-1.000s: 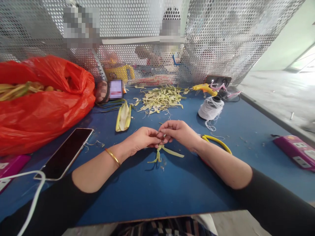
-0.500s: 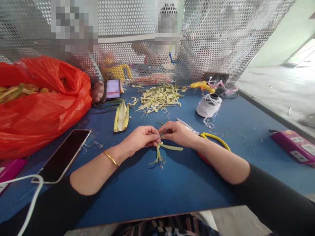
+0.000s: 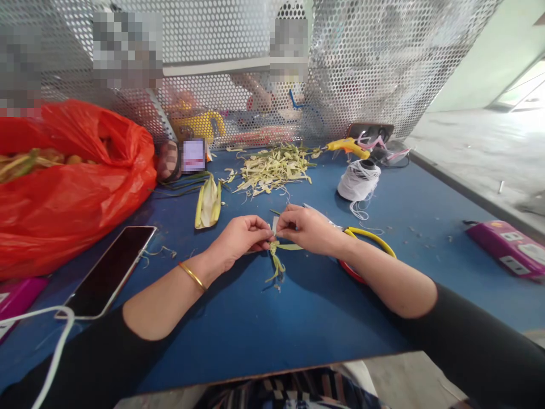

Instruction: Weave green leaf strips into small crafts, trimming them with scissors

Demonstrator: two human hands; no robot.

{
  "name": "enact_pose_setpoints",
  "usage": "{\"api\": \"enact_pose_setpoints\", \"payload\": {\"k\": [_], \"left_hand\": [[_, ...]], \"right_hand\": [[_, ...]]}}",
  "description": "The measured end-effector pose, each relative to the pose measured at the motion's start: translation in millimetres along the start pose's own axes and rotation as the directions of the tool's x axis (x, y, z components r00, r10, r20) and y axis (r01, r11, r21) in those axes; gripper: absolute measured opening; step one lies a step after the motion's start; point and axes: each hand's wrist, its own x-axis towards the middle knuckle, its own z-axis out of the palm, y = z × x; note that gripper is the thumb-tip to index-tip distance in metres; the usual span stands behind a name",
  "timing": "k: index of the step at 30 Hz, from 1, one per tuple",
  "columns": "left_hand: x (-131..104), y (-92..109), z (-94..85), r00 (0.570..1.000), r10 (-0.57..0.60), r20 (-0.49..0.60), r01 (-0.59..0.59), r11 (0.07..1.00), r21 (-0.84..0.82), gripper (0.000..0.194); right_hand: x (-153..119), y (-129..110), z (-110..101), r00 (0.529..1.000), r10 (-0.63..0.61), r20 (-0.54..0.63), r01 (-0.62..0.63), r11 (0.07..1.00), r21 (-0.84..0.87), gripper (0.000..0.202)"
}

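Note:
My left hand (image 3: 249, 233) pinches the top of a small braid of pale green husk strips (image 3: 277, 262); its loose ends hang toward me. Closed as well, the fingers of my right hand (image 3: 304, 227) pinch a strip of the same husk right beside my left fingertips. One strip end (image 3: 289, 247) sticks out to the right under my right hand, and a paler one (image 3: 275, 225) points away from me between the hands. Scissors (image 3: 369, 233) with yellow and red handles lie by my right forearm, partly hidden by it.
Behind my hands lie a heap of husk strips (image 3: 276, 169) and a whole husk piece (image 3: 208, 204). A spool of white thread (image 3: 360, 182), a yellow glue gun (image 3: 348, 147) and a purple power strip (image 3: 508, 245) are right. Left are a phone (image 3: 108, 270) and a red bag (image 3: 85, 221).
My right hand has turned slightly and moved a little left, covering more of the side strip. A pale strip now shows upright between the hands. My left hand keeps its pinch.

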Motion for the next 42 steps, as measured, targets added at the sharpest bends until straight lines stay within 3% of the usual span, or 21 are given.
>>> {"api": "enact_pose_setpoints", "payload": {"k": [6,8,11,13,18,21,23,26,31,36,38,42], "left_hand": [[3,-2,-1.3,1.000,0.004,-0.017,-0.004,1.000,-0.010,0.020],[4,-3,-2.5,1.000,0.019,-0.006,-0.019,1.000,-0.012,0.022],[4,-4,-4.0,0.998,0.061,0.015,-0.061,0.998,-0.010,0.024],[4,-4,-4.4,0.996,0.082,0.020,-0.082,0.997,-0.005,0.027],[5,-9,-3.0,0.984,0.176,-0.003,-0.175,0.983,0.048,0.022],[7,-13,-1.5,0.939,0.341,-0.034,-0.324,0.917,0.234,0.010],[6,-15,-0.3,0.878,0.477,-0.052,-0.415,0.809,0.417,0.005],[4,-18,1.6,0.792,0.608,-0.053,-0.450,0.641,0.622,0.004],[4,-21,2.5,0.720,0.694,-0.002,-0.464,0.485,0.741,0.013],[5,-23,1.3,0.660,0.748,0.068,-0.465,0.335,0.819,0.016],[5,-23,0.8,0.642,0.762,0.087,-0.478,0.309,0.822,0.017],[5,-22,0.1,0.635,0.770,0.064,-0.499,0.345,0.795,0.015]], "right_hand": [[-1,-1,-4,0.984,-0.074,0.162,0.068,0.997,0.045,0.006],[-1,0,-2,0.995,-0.042,0.093,0.026,0.986,0.166,0.004],[1,2,3,0.995,0.092,-0.039,-0.068,0.909,0.412,0.021],[2,2,8,0.992,0.126,-0.015,-0.102,0.858,0.503,0.029],[3,1,16,0.989,0.125,0.077,-0.146,0.839,0.524,0.024],[3,3,17,0.990,0.128,0.050,-0.136,0.865,0.482,0.026],[3,4,18,0.989,0.144,0.038,-0.146,0.880,0.451,0.028],[3,3,19,0.982,0.190,0.024,-0.182,0.886,0.427,0.028],[3,2,19,0.984,0.179,-0.015,-0.160,0.910,0.383,0.016],[2,0,18,0.986,0.166,-0.003,-0.153,0.917,0.368,0.022],[3,0,18,0.988,0.153,-0.008,-0.140,0.925,0.354,0.025],[4,1,17,0.989,0.148,-0.011,-0.134,0.923,0.361,0.022]]}}
